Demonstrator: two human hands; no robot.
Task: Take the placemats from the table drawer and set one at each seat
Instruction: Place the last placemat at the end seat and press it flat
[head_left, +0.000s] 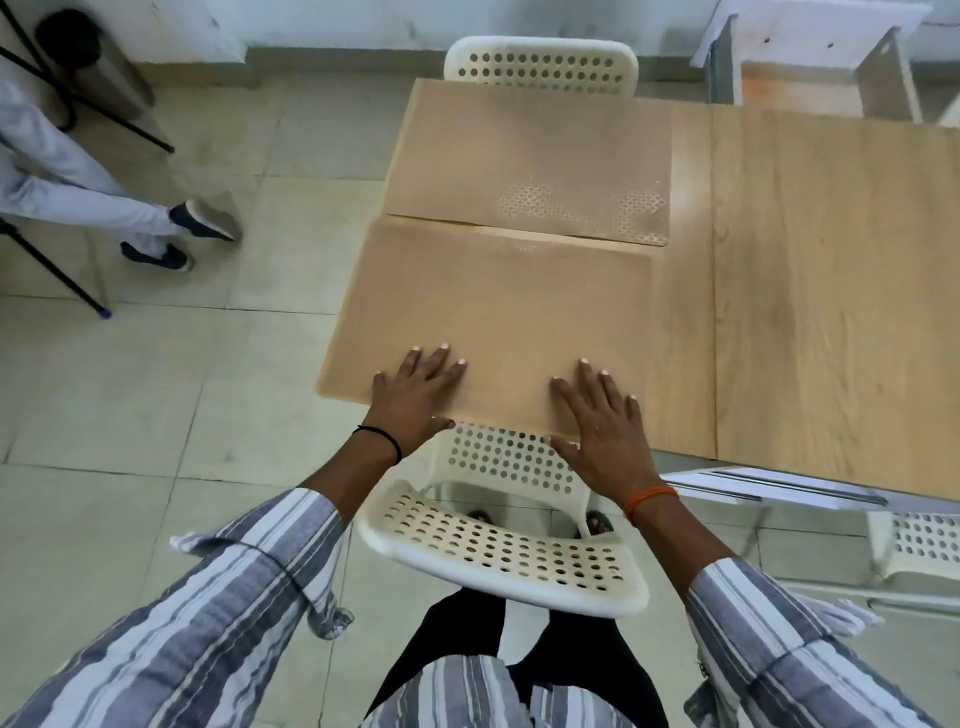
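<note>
Two tan perforated placemats lie on the left end of the wooden table (810, 270). The near placemat (498, 312) sits in front of the near white chair (498, 551). The far placemat (535, 156) lies before the far white chair (540, 65). My left hand (415, 395) presses flat on the near placemat's front left part, thumb at its front edge. My right hand (602, 421) lies flat on its front right part, fingers spread. Neither hand grips anything.
An open drawer (769, 491) juts from the table's near side at the right, above another white perforated chair (919, 545). A person's legs (104, 208) and black chair legs stand on the tiled floor at the left. A shelf unit (810, 57) stands behind the table.
</note>
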